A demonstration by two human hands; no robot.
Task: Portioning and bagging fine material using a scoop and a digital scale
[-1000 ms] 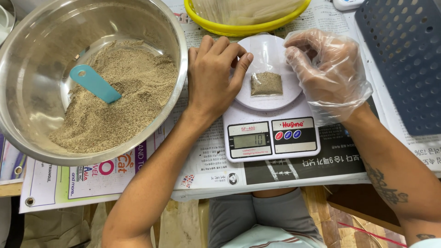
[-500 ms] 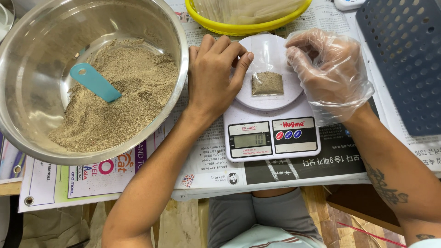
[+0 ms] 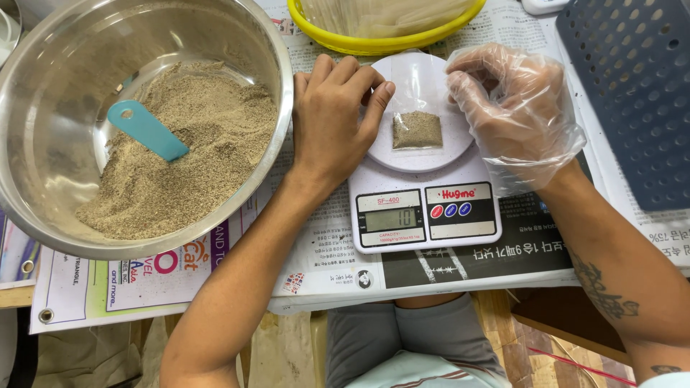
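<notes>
A small clear bag (image 3: pixel 417 129) with brown powder in its lower half lies on the round white platform of a digital kitchen scale (image 3: pixel 425 215). My bare left hand (image 3: pixel 332 118) rests on the platform's left rim. Its fingers lie together, the tips touch the bag's left edge, and the thumb is hidden. My right hand (image 3: pixel 516 115), in a clear plastic glove, sits at the platform's right side with its fingers curled onto the bag's upper right edge.
A large steel bowl (image 3: pixel 43 179) at left holds brown powder and a teal scoop (image 3: pixel 146 130). A yellow basin (image 3: pixel 374 44) stands behind the scale and a dark blue perforated basket (image 3: pixel 640 93) at far right. Newspaper (image 3: pixel 316 266) covers the table, whose front edge is by my lap.
</notes>
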